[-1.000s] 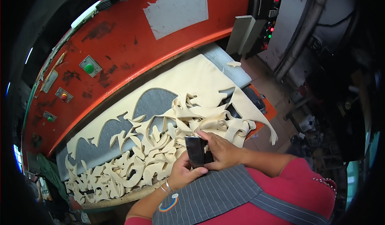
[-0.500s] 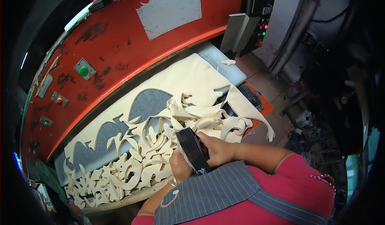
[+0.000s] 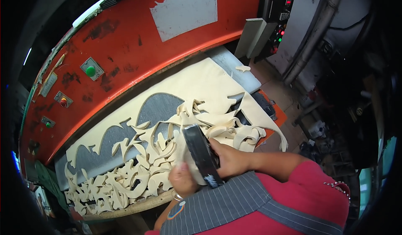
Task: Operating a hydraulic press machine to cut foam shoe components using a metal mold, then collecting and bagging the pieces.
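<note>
My right hand (image 3: 232, 160) grips the side of a black cutting die (image 3: 200, 153), a curved band held on edge close to my apron. At the die's left side, my left hand (image 3: 183, 180) is closed on a cut piece of cream sheet material (image 3: 183, 153) that lies against the die; part of this piece is hidden behind the die. Both are over the near edge of a heap of curled cream offcuts (image 3: 138, 180). Farther back lies a large cream sheet (image 3: 205, 77) with curved openings cut in it, showing the grey board (image 3: 161, 107) beneath.
A red press beam (image 3: 125, 38) with green and red buttons spans the far side. A black control box (image 3: 274, 21) with lit lamps stands at the far right. One loose cream cutout (image 3: 243, 68) rests on the pale board (image 3: 228, 61). A wooden edge (image 3: 138, 207) borders the table's near side.
My left hand has moved slightly left and down, and more of the cream piece now shows beside the die. The die has turned a little more upright in my right hand.
</note>
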Tool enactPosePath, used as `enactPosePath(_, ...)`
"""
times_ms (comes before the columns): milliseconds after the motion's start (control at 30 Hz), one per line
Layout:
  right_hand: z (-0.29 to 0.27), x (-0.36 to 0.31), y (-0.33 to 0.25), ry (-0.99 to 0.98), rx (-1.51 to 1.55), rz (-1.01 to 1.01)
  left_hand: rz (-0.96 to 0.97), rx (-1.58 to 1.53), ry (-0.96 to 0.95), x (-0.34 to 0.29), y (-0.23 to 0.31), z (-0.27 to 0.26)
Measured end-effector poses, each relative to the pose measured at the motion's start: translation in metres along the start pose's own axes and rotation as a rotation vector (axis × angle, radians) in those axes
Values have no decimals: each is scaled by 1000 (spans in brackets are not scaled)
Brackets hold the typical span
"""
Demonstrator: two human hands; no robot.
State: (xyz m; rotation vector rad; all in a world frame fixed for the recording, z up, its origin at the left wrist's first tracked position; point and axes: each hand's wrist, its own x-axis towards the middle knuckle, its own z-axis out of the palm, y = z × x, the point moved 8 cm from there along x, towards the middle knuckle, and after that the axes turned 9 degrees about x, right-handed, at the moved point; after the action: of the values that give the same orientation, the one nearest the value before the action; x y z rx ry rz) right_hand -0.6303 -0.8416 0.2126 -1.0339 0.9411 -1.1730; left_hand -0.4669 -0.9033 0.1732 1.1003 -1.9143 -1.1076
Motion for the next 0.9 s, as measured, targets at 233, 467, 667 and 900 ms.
enactPosePath(233, -149, -20, -70, 481, 285, -229, -399, -413, 672, -22, -51, -163)
enactPosePath(467, -177, 106, -36, 289, -1029, 155, -311, 1182, 653, -18, -22, -239)
enactPosePath(667, -179, 167, 11, 140, -1267, 312, 122, 708, 42, 101, 25, -98)
enactPosePath(900, -194, 178, 20, 177, -1290, 62, 354, 633, -269, 183, 16, 70)
